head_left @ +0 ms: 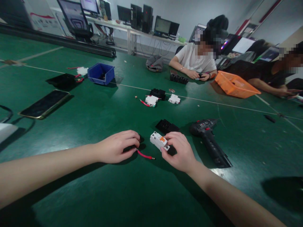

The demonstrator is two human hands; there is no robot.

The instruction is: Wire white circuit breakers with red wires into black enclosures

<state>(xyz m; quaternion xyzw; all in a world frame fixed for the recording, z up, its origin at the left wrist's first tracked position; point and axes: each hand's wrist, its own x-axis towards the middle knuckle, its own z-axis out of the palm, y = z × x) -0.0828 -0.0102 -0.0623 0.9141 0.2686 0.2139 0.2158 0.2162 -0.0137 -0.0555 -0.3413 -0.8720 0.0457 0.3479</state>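
Left hand (115, 147) on table (94, 189), just left of right hand (180, 152) — short wire (145, 155) between them. Breaker (159, 141) in right hand's fingers. Terminal block (167, 126) just behind breaker. Power drill (210, 141) right of right hand. Phone (44, 104) far left. Bin (101, 73) behind phone — basket (235, 84) far right, before seated people.
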